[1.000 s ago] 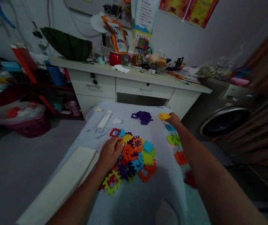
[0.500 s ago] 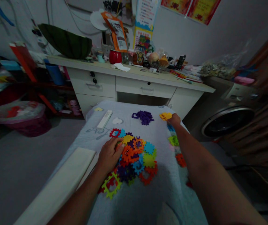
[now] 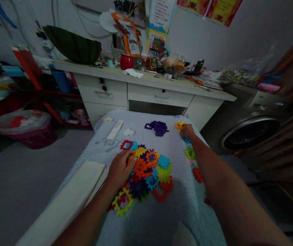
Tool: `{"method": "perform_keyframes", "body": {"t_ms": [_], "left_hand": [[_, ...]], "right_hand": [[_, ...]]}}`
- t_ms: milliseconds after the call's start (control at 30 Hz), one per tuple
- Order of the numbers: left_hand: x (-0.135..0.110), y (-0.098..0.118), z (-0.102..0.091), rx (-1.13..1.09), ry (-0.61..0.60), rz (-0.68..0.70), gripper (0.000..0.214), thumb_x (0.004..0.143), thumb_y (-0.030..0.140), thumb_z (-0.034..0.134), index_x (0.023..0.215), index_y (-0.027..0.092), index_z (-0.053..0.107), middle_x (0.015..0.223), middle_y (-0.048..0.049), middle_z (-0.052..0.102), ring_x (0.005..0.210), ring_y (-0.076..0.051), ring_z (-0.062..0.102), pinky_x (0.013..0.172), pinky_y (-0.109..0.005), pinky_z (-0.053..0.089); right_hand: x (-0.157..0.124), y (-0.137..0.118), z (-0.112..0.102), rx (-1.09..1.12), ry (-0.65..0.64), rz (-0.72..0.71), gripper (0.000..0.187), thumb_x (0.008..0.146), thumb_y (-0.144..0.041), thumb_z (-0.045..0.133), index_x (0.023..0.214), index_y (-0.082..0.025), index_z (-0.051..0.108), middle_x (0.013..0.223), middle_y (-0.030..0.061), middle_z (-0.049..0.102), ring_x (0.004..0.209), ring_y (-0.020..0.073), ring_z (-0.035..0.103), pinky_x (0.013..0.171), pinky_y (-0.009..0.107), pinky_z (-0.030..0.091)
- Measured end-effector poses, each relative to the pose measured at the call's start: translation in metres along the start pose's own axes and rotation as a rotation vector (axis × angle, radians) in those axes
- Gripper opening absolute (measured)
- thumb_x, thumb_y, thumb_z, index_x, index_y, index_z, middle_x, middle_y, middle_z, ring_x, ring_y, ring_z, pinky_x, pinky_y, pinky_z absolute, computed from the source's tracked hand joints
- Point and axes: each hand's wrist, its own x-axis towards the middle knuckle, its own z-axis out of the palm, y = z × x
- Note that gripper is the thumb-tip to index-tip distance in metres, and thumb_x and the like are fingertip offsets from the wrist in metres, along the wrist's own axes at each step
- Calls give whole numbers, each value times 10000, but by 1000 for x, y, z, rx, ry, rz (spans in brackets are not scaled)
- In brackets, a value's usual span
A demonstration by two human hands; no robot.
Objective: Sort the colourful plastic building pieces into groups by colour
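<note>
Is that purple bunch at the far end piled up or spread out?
Piled up: the purple pieces overlap in one clump on the cloth, with a bit poking out on the left.

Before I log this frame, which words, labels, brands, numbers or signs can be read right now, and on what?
None reads with certainty.
Wall chart: lines of characters, too small.
Red-and-yellow posters: blurred.
Orange pouch: print too small.
Jar: label too blurred.
White strip: faint marking, unreadable.
Cloth: grey cursive script, unclear.
</note>
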Motion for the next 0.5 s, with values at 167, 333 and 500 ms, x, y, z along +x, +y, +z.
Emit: {"method": "perform_keyframes", "body": {"t_ms": [167,333,500], "left_hand": [[0,-2,1,-1,-19,-7,360,895,439,464,1100,202,641,1128,-73,681,1068,-255,616,952,-426,467],[0,-3,1,-6,-27,4,351,900,430,464,1103,202,638,1120,-72,679,1064,-250,614,950,-416,467],[0,-4,2,-6,-7,10,336,894,425,474,1082,204,643,1101,-71,686,1051,-250,621,940,-413,472]], "right_hand": [[-1,-3,4,-65,-60,87,619,673,-142,681,1285,-161,591,1297,196,522,1148,369,556,907,438,493],[-7,-2,4,-71,-91,63,596,791,-174,581,1378,-245,508,1421,134,450,1252,356,475,998,506,428],[-14,-6,-4,-39,-114,68,537,860,-176,499,1394,-234,504,1455,127,454,1292,375,436,1032,556,375]]}}
